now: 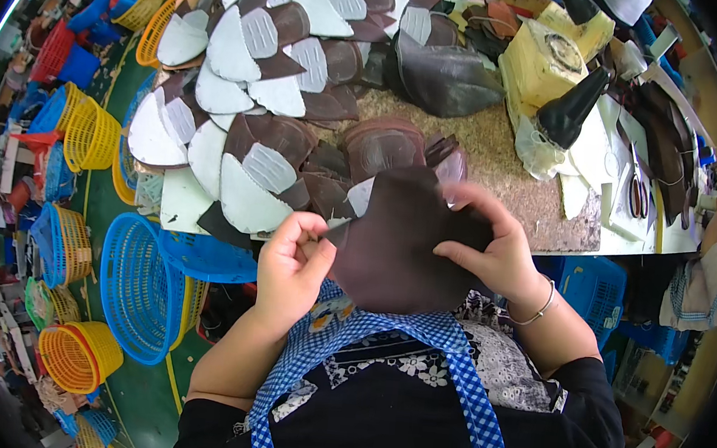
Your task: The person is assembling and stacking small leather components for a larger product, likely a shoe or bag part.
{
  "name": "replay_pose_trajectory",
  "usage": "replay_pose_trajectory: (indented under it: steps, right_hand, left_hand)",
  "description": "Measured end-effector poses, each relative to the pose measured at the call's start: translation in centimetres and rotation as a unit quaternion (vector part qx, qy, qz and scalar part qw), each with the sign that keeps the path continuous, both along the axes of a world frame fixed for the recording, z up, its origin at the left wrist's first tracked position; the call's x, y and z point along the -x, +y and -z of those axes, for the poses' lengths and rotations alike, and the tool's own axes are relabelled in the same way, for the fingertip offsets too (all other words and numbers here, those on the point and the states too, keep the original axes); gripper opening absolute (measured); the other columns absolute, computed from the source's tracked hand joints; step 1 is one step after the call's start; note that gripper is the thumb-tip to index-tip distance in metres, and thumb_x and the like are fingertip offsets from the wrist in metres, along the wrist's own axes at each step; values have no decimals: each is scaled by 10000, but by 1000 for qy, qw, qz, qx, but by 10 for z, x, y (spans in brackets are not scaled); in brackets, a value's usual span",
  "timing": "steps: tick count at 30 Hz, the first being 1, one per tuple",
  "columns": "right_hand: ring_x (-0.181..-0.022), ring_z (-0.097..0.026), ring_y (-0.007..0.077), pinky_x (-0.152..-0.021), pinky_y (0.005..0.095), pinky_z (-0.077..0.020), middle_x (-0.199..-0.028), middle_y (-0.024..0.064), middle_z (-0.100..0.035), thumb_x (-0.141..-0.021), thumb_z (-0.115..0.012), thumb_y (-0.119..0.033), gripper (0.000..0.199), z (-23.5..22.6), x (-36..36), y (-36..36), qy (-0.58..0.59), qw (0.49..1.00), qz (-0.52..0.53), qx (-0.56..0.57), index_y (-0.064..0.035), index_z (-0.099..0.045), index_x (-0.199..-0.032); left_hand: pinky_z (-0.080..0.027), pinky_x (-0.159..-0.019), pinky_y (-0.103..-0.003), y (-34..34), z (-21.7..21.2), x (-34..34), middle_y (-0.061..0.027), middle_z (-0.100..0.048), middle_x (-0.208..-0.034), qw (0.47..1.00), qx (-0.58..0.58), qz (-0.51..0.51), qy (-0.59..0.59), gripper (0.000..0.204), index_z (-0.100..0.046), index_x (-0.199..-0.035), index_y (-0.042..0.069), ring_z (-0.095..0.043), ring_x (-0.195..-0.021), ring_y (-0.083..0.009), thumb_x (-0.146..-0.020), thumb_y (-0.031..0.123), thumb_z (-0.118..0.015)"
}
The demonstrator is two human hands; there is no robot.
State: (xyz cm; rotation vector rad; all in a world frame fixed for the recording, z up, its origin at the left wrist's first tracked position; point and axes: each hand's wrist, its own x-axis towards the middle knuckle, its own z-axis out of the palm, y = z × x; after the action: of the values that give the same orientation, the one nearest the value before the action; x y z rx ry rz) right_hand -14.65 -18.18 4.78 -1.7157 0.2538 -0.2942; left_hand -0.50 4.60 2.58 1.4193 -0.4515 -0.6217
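Note:
A dark brown leather shoe upper piece [408, 245] is held up over the table's near edge, in front of my apron. My left hand [293, 265] is closed, thumb and forefinger pinching the piece's left edge. On the other side, my right hand [497, 249] grips its right edge, forefinger above and thumb lower down; the other fingers are partly hidden behind the leather. Just beyond lies a brown stitched leather part [384, 148] on the brown work board [547, 215]. To the left spread overlapping brown leather uppers with white lining pieces [250, 197].
Yellow blocks [543, 61] and a black shoe-last-like form [571, 110] stand at the back right. Scissors [637, 184] lie at the right. A dark leather piece [448, 78] rests at the back. Blue baskets [144, 290] and yellow baskets [92, 134] line the floor leftward.

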Motion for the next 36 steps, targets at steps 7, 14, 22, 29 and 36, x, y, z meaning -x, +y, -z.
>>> replay_pose_trajectory:
  steps: [7,14,22,29,36]
  right_hand:
    - [-995,-623,298,-871,360,-503,-1118,142,-614,-727,-770,-53,430,-3,-12,-3,-3,971,-56,234,-43,-657,-1142]
    - [-1006,-622,335,-866,379,-507,-1143,158,-608,-742,-760,-95,440,3,-36,-14,-15,954,-58,295,-57,-648,-1165]
    - [-996,-624,346,-856,390,-515,-1152,155,-603,-746,-744,-83,429,10,-43,-18,-2,952,-72,296,-45,-643,-1161]
    - [-1058,-578,360,-888,399,-496,-1210,165,-533,-708,-767,-86,636,6,-48,-17,36,950,-87,299,-53,-517,-1293]
    - [-1027,-588,316,-870,389,-496,-1177,160,-547,-610,-847,-169,790,18,-44,-62,100,919,169,341,-31,-484,-1297]
  left_hand:
    - [-392,-481,-186,-3,7,-2,28,-500,-679,998,-48,-36,-15,180,-519,-1050,34,-463,-535,-26,-910,42,-632]
    - [-401,-480,-177,-15,23,-19,36,-461,-661,988,-40,-93,-113,302,-454,-1117,26,-451,-536,-17,-887,-4,-648]
    - [-360,-487,-183,-18,38,-25,34,-461,-676,988,-77,-69,-117,360,-435,-1127,19,-420,-547,-15,-864,0,-680]
    - [-499,-781,-427,-23,22,-9,-168,-578,-1023,795,-34,23,-605,481,-506,-1152,-8,-599,-877,-323,-769,121,-766]
    - [-255,-1089,-566,-29,18,-6,-166,-365,-1445,789,-182,194,-553,921,-420,-1395,68,-319,-1375,-378,-679,527,-774]
